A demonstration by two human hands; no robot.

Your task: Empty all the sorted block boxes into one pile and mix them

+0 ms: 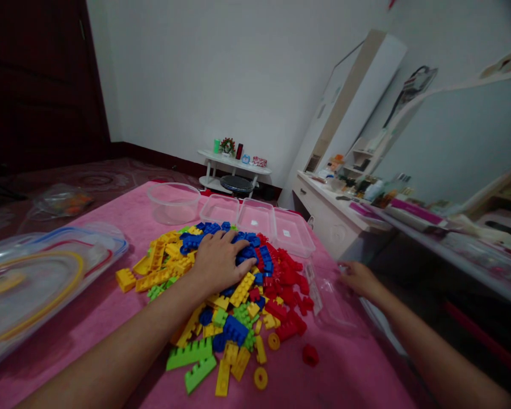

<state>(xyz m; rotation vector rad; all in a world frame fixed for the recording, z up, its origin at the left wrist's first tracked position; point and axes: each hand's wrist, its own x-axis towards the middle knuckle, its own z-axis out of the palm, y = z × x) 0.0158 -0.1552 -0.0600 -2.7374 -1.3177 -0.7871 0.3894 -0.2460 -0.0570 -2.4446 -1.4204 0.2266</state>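
My left hand [221, 258] lies palm down on a heap of building blocks, fingers spread, over the blue blocks [213, 228]. Yellow blocks [164, 255] are heaped left of it and red blocks [287, 272] to its right. Green blocks [191, 353] lie at the near side of the heap. My right hand [360, 278], at the table's right edge, has its fingers closed on the rim of a clear plastic container [336, 304]. That container is tilted and somewhat blurred beside the red blocks.
Behind the heap stand a round clear tub [173, 204] and several rectangular clear containers [256, 217] on the pink cloth [123, 329]. Clear lids with coloured rims [63, 267] are stacked at the left. A cluttered white dresser [336, 210] stands beyond the right edge.
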